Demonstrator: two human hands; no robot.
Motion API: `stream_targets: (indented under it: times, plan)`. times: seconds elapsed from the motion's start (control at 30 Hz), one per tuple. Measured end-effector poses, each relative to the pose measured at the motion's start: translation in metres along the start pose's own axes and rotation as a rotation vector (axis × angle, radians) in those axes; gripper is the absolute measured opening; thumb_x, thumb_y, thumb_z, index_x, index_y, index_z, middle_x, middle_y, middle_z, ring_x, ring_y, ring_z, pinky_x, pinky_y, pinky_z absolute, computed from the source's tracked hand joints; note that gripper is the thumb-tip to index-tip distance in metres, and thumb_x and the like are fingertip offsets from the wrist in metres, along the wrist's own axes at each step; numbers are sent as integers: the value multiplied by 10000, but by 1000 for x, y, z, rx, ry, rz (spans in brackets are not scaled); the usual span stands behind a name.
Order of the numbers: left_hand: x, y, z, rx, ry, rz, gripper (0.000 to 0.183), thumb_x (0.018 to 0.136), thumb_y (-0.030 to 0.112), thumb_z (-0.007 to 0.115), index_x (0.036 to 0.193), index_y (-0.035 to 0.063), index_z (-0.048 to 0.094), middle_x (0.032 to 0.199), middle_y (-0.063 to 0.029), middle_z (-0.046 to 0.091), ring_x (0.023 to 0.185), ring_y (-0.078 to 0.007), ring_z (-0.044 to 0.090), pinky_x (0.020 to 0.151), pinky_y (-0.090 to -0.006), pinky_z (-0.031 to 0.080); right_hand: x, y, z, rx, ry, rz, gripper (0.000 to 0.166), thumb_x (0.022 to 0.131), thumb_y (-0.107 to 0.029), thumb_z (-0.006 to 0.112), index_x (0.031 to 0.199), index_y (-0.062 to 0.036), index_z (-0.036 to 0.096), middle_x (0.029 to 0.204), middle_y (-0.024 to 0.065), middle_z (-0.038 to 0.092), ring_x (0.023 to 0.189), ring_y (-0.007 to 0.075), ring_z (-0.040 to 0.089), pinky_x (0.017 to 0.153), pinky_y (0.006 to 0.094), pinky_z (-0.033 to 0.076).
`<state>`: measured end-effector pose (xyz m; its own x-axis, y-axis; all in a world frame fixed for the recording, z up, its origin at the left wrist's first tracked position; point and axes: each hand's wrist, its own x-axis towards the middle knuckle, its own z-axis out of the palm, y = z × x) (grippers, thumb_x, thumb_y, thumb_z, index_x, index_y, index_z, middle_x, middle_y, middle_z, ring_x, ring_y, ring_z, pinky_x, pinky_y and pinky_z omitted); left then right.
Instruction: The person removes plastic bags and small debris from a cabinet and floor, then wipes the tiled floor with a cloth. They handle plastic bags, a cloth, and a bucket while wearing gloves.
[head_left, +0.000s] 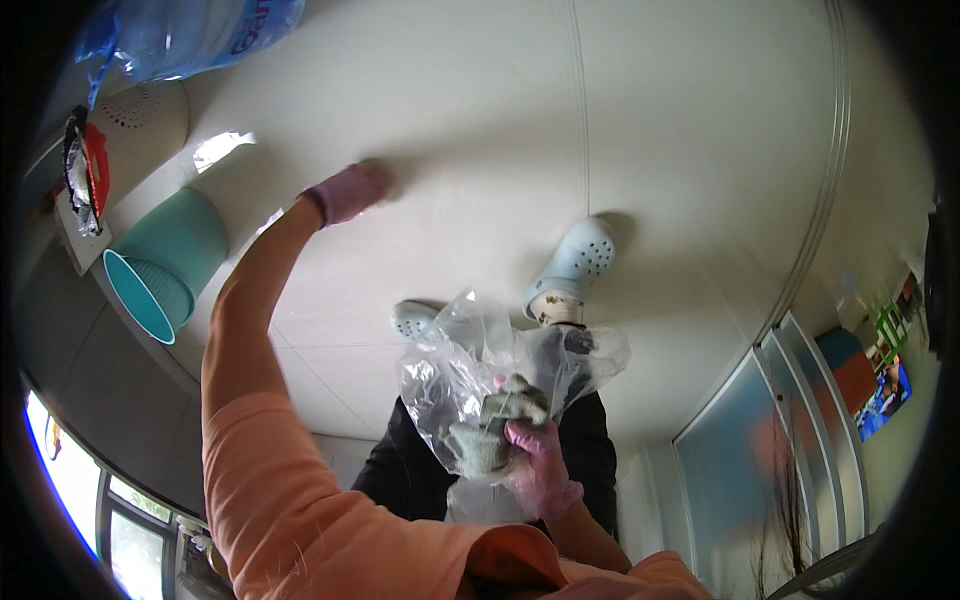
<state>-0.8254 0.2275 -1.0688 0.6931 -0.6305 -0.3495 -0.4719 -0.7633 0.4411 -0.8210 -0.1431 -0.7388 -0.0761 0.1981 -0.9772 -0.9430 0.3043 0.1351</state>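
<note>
My right hand (541, 459), in a pink glove, grips a bundled grey-green cloth (480, 446) and the clear plastic bag (450, 367) around it, in front of my dark trousers. The bag spreads loosely above and beside the cloth. My left hand (351, 195), also in a pink glove, is stretched out low over the pale tiled floor (465, 90). Its fingers point down and are blurred, so whether they hold something cannot be told.
A turquoise bin (176, 247) lies or leans at the left beside grey cabinets (82, 330). A large blue-tinted water bottle (202, 37) is at the upper left. My light blue clogs (581, 251) stand on the floor. Frosted sliding door panels (727, 450) are at the right.
</note>
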Motion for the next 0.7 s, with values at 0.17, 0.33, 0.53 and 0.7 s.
stream_targets:
  times: [0.17,0.33,0.53,0.7]
  plan:
    - [26,-39,-32,-362,798,-970,231,678,34,537,909,47,521,883,-145,524,888,-337,472,786,-445,381,1,-7,9,-104,28,-19,453,833,-14,544,1278,-50,464,1083,30,572,966,133,546,879,278,430]
    - [151,-19,-49,-270,985,-1030,241,687,140,579,918,83,547,994,-138,543,969,-348,475,840,-457,382,-8,-25,36,-8,42,21,479,828,2,534,1295,-64,452,1094,35,564,974,134,542,877,280,431]
    - [258,45,-109,-189,363,-435,289,767,223,529,1036,123,562,1079,-133,510,1013,-337,463,863,-450,421,-11,-25,36,71,74,32,496,819,-2,559,1299,-56,447,1098,33,566,972,119,539,873,258,426]
    - [202,47,-80,1,122,172,215,795,144,529,1003,157,578,1073,-55,525,1060,-273,465,917,-417,406,-5,-15,20,120,44,25,457,810,-5,574,1255,-49,479,1062,26,573,921,96,540,837,254,438]
